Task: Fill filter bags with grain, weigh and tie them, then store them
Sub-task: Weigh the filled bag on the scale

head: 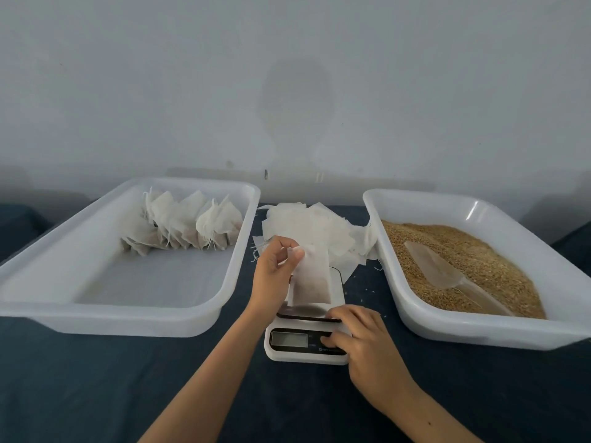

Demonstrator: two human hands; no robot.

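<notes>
Head view: left hand (277,266) pinched the top of a part-filled filter bag (309,281) standing on the scale (307,334). Right hand (361,340) rested curled at the scale's front, a finger on a button, holding nothing. Risk: lifting pull from the pinch falsifies the reading; release may tip the bag, spilling grain.

dark blue cloth (96,388) covering the table, stained grey wall (287,75) behind
</notes>
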